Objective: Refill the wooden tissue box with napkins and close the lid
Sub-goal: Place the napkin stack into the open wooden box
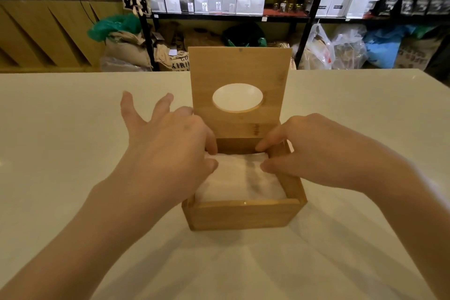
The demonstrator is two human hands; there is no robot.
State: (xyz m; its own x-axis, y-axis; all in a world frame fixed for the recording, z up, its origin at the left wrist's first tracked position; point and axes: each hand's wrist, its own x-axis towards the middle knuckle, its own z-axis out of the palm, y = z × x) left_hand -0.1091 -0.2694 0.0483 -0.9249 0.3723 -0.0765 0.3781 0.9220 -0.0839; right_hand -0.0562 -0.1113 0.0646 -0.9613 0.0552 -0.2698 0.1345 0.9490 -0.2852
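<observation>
A square wooden tissue box [243, 214] stands on the white table in front of me. Its hinged lid [239, 68], with an oval hole, stands upright at the back. A stack of white napkins [239, 180] lies inside, nearly filling the box. My left hand [168, 143] rests over the box's left side, thumb and forefinger pressing the napkins' far left corner, the other fingers spread. My right hand [316, 151] is at the right rim, thumb and forefinger touching the napkins' far right corner. The left wall of the box is hidden under my hand.
The white table [73, 129] extends wide on both sides of the box. Beyond its far edge stand black shelves [229, 17] with white and dark bags, and sacks and plastic bags [126, 46] on the floor.
</observation>
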